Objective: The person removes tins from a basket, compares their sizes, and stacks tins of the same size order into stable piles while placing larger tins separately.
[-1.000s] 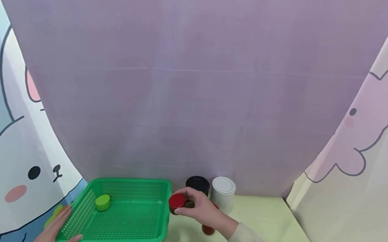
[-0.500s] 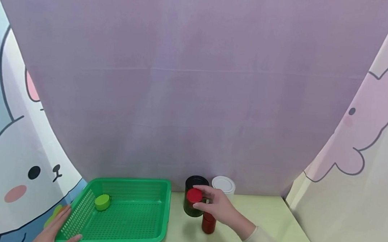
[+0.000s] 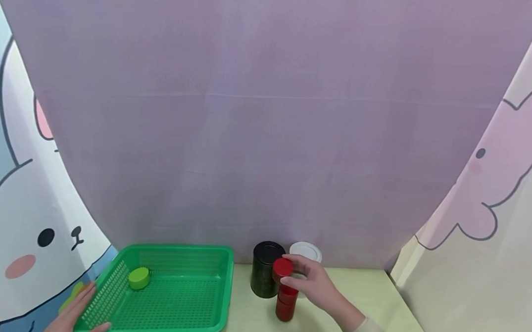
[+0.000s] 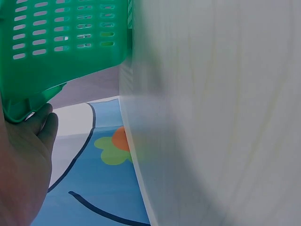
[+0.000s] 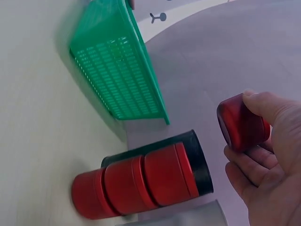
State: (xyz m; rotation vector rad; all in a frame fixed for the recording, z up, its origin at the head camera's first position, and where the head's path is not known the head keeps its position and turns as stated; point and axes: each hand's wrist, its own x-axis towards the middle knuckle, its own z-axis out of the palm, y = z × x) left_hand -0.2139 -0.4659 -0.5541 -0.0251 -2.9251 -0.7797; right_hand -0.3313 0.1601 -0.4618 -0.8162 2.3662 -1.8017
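My right hand pinches a small red tin between thumb and fingers. In the right wrist view, that red tin is held apart from the top of a stack of red tins, which stands on the table. From the head view, the hand and its tin overlap the upper part of this stack. My left hand holds the green basket at its front left corner, fingers along the outside and thumb over the front rim. Inside the basket sits a lime green tin.
Behind the red stack stand a black canister and a white canister, the latter partly hidden by my right hand. A pale table extends to the right. A purple cloth hangs behind everything.
My right hand has carried the red tin rightward, from the basket's right edge past the black canister to over the red stack. The left hand stays on the basket.
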